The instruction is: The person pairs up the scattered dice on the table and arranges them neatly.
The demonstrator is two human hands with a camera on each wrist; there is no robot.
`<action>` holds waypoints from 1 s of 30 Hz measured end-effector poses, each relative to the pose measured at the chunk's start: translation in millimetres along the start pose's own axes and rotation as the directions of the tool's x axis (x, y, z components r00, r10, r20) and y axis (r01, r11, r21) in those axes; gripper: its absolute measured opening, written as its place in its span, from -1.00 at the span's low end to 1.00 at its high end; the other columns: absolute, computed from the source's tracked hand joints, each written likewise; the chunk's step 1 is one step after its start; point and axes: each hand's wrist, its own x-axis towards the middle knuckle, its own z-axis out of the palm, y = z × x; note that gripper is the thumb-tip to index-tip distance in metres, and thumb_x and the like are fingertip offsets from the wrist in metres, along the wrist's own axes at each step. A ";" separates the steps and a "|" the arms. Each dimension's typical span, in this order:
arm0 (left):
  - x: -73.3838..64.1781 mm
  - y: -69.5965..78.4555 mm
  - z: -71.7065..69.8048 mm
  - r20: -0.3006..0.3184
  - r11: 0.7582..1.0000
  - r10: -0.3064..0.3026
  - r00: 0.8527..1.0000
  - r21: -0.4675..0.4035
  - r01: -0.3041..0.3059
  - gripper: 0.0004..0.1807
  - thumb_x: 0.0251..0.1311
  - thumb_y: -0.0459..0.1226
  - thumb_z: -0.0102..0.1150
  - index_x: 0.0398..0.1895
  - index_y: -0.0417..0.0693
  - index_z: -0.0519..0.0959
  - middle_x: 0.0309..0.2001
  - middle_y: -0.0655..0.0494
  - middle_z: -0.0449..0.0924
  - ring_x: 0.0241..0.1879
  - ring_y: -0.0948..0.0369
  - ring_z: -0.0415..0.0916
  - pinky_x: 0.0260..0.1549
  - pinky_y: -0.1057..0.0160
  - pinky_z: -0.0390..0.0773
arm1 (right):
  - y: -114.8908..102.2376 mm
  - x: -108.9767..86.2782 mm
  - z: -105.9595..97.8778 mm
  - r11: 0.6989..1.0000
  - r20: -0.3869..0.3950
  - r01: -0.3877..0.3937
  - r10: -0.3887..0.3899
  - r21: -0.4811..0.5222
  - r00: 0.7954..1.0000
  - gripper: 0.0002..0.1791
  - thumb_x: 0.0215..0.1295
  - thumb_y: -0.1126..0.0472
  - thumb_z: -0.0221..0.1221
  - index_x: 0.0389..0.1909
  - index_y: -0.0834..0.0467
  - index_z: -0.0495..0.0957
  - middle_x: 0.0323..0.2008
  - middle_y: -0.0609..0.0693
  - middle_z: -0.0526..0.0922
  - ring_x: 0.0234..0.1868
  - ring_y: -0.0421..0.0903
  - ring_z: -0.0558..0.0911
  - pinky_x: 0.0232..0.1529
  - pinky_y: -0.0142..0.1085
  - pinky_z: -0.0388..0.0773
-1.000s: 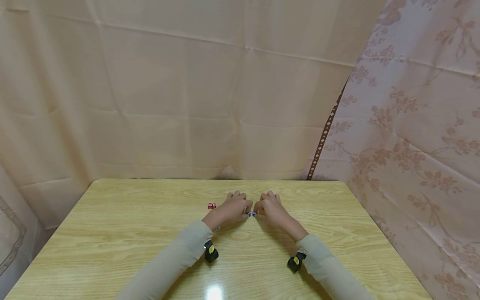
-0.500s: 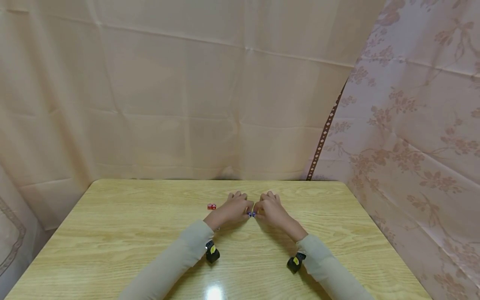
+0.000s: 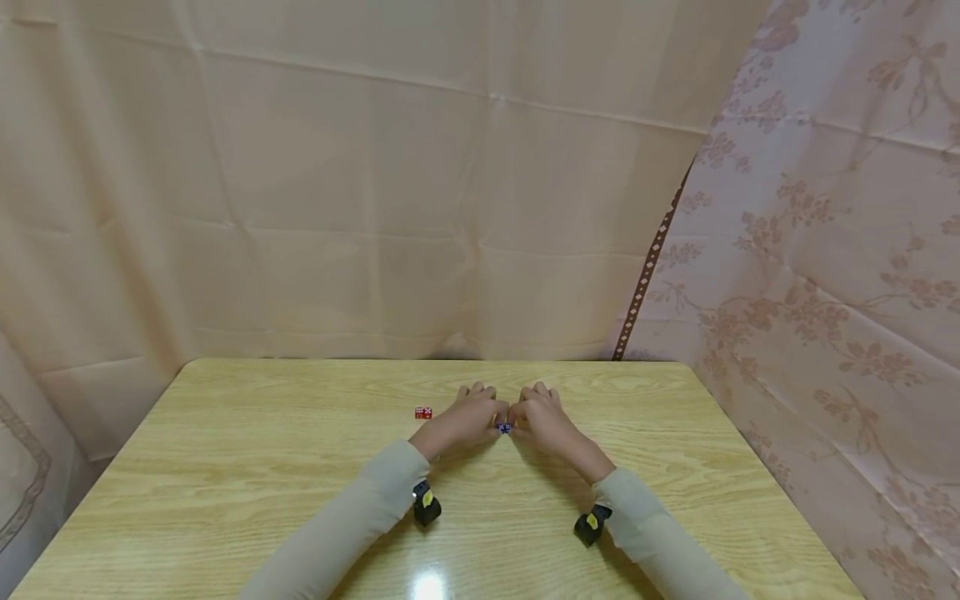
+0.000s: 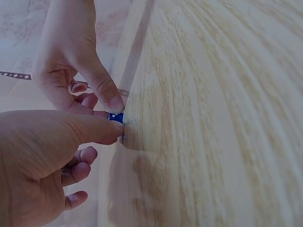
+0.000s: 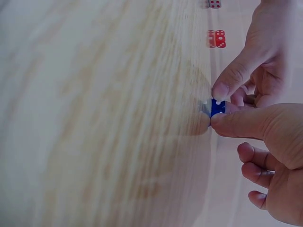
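Two blue dice with white pips (image 3: 504, 428) sit side by side at the table surface, between my hands. My left hand (image 3: 472, 417) pinches one between thumb and index finger, its other fingers loosely curled. From the right, my right hand (image 3: 543, 419) pinches the other in the same way. The thumb tips come close together in both wrist views, where only a small blue face (image 4: 116, 117) shows between the fingers. In the right wrist view, the blue die face (image 5: 218, 107) stands right at the tabletop, which reflects it.
Left of my left hand, a pair of red dice (image 3: 423, 412) sits on the wooden table (image 3: 262, 467). Another reddish die (image 5: 215, 4) appears at the top edge of the right wrist view. A beige curtain (image 3: 337, 208) hangs behind the table, a floral one (image 3: 840, 292) at the right.
My left hand has moved slightly right with its blue die. The gap between the two blue dice has closed. My right hand has hardly moved.
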 end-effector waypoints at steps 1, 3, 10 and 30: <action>0.3 -0.1 0.1 0.000 1.000 -0.001 1.000 0.001 0.001 -0.86 0.27 -0.17 0.37 -0.35 0.10 0.56 -0.31 0.20 0.38 -0.22 0.20 0.18 -0.13 0.17 0.12 | 0.0 0.0 0.2 1.000 -0.001 0.001 -0.001 0.001 1.000 -0.90 0.11 0.26 0.48 -0.37 0.05 0.76 -0.41 -0.05 0.46 -0.30 -0.13 0.15 -0.19 -0.21 -0.01; 0.8 -0.2 0.1 0.001 1.000 -0.003 1.000 0.004 0.003 -0.86 0.27 -0.17 0.37 -0.35 0.10 0.56 -0.30 0.20 0.39 -0.21 0.20 0.19 -0.11 0.16 0.13 | -0.2 0.0 0.2 1.000 -0.001 0.002 -0.002 0.004 1.000 -0.90 0.11 0.27 0.48 -0.37 0.06 0.76 -0.41 -0.04 0.46 -0.31 -0.13 0.15 -0.19 -0.20 -0.01; 2.0 -0.7 -1.0 0.010 1.000 -0.010 1.000 -0.002 0.010 -0.85 0.27 -0.18 0.36 -0.37 0.10 0.55 -0.29 0.19 0.38 -0.19 0.20 0.19 -0.09 0.14 0.15 | -0.4 1.0 -0.3 1.000 0.006 -0.006 0.006 0.021 1.000 -0.90 0.12 0.27 0.48 -0.35 0.08 0.77 -0.41 -0.02 0.46 -0.31 -0.13 0.14 -0.18 -0.19 -0.02; -1.4 2.2 0.1 -0.029 0.999 -0.022 0.999 -0.029 0.021 -0.85 0.23 -0.20 0.40 -0.41 0.08 0.59 -0.31 0.20 0.39 -0.23 0.22 0.18 -0.17 0.21 0.09 | -1.9 -1.6 1.2 1.000 -0.010 -0.002 0.002 0.024 1.000 -0.90 0.11 0.29 0.48 -0.36 0.07 0.77 -0.43 -0.11 0.41 -0.30 -0.14 0.17 -0.19 -0.20 0.00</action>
